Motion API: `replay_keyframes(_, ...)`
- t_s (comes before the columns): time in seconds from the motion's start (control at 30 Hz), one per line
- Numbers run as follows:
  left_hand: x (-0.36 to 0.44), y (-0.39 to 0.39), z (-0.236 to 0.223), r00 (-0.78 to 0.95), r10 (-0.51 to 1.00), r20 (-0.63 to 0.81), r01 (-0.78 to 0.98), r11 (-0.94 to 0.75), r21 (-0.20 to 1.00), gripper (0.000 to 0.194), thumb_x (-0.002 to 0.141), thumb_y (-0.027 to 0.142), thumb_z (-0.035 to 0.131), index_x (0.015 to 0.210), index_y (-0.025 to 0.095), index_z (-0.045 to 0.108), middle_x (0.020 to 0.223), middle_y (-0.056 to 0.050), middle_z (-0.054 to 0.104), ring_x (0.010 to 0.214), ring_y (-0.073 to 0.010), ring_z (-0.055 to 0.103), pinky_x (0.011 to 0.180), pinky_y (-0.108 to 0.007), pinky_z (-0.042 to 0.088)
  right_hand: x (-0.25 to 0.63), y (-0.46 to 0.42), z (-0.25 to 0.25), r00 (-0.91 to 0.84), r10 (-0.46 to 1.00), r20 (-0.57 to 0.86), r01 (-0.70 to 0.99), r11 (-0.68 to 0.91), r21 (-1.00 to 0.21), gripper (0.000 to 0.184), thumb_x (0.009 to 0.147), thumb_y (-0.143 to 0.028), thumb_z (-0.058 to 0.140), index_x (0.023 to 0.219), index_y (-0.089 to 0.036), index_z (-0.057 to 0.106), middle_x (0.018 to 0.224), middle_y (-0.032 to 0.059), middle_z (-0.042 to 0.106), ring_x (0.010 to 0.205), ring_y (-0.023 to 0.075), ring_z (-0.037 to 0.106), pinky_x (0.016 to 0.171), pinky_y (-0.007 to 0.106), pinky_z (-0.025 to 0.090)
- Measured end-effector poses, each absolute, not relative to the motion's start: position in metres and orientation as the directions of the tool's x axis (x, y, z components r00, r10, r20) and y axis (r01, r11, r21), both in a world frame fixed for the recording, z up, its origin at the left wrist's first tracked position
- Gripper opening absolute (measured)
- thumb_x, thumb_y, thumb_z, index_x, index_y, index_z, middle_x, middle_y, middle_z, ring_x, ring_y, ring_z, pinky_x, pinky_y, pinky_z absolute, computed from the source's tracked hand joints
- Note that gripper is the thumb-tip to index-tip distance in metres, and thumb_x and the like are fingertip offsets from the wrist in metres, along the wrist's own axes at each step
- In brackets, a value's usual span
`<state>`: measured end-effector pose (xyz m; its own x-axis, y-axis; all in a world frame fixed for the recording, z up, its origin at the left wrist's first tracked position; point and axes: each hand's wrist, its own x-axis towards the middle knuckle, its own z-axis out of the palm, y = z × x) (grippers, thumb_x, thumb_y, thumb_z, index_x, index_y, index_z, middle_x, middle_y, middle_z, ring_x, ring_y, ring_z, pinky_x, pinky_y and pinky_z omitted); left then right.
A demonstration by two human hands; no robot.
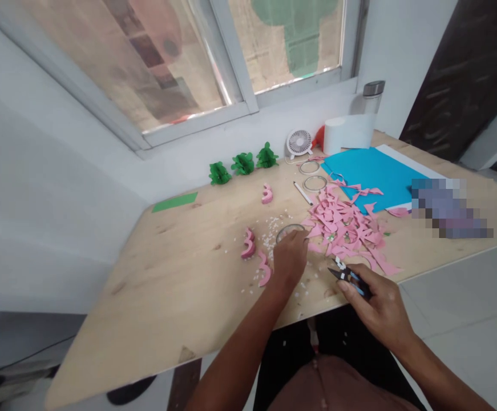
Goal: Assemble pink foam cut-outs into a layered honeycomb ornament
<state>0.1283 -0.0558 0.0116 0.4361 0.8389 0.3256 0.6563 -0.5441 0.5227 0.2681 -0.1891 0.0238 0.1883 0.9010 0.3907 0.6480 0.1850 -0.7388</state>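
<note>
My right hand [380, 308] is wrapped round small pliers [351, 281] with black jaws and blue on the handles, held over the table's near edge. Small white pieces show at the jaws. My left hand [291, 260] reaches down to the tabletop, its fingers curled beside a thin ring of wire [286, 229] and the edge of the pink paper scraps [342, 222]. The fingertips are mostly hidden, so what they hold is unclear. Left of this hand lie curved pink paper pieces [265, 269] and a stacked pink piece [248, 244], among tiny white bits [270, 231].
Green paper trees [243, 164] line the wall. Behind the scraps are two rings [315, 183], a pen [303, 193], a small fan [299, 142] and blue sheets [376, 171]. A green strip [174, 201] lies at the left. A blurred-out object [451, 208] lies right.
</note>
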Motion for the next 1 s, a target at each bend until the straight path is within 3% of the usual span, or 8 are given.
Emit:
replay_keyframes(0.3,0.153,-0.040,-0.009,0.463,0.844,0.270,0.704,-0.535,0.467,0.020,0.086,0.016,0.051,0.100,0.016,0.065,0.098,-0.011,0.068,0.094,-0.0238,0.062,0.085,-0.036,0.047,0.273,-0.187,0.021,0.201,0.901,0.385,0.645,0.174,-0.744,0.024,0.087,-0.035,0.055,0.101,-0.018,0.064,0.089,0.0069,0.073,0.074,0.0198,0.070,0.065,0.027,0.054)
replay_keyframes(0.47,0.157,-0.041,-0.013,0.441,0.864,0.243,0.711,-0.501,0.494,0.038,0.085,0.018,0.053,0.122,0.017,0.055,0.088,-0.009,0.068,0.084,-0.0227,0.063,0.076,-0.033,0.047,0.272,-0.187,0.022,0.207,0.898,0.389,0.650,0.171,-0.740,0.024,0.087,-0.036,0.054,0.100,-0.018,0.065,0.088,0.0066,0.073,0.072,0.0195,0.069,0.063,0.026,0.053)
replay_keyframes(0.6,0.156,-0.042,-0.013,0.410,0.878,0.247,0.681,-0.475,0.557,0.045,0.082,0.020,0.059,0.126,0.019,0.053,0.088,-0.007,0.068,0.086,-0.0229,0.063,0.079,-0.034,0.047,0.272,-0.188,0.024,0.204,0.901,0.382,0.653,0.165,-0.739,0.022,0.087,-0.036,0.055,0.096,-0.018,0.064,0.081,0.0052,0.072,0.064,0.0174,0.067,0.058,0.025,0.052)
replay_keyframes(0.77,0.145,-0.052,-0.002,0.347,0.897,0.274,0.581,-0.435,0.688,0.027,0.082,0.017,0.056,0.108,0.018,0.063,0.105,-0.010,0.068,0.097,-0.0219,0.062,0.088,-0.036,0.047,0.271,-0.188,0.025,0.154,0.898,0.413,0.714,0.187,-0.675,0.022,0.087,-0.036,0.055,0.095,-0.018,0.063,0.079,0.0051,0.072,0.063,0.0171,0.066,0.058,0.026,0.050)
replay_keyframes(1.0,0.096,-0.083,0.033,0.311,0.919,0.242,0.381,-0.354,0.854,0.022,0.086,0.026,0.050,0.098,0.015,0.066,0.088,-0.007,0.073,0.081,-0.0166,0.067,0.075,-0.029,0.053,0.267,-0.187,0.028,-0.019,0.895,0.446,0.823,0.267,-0.501,0.023,0.089,-0.036,0.053,0.096,-0.018,0.065,0.081,0.0063,0.073,0.063,0.0170,0.067,0.057,0.025,0.046)
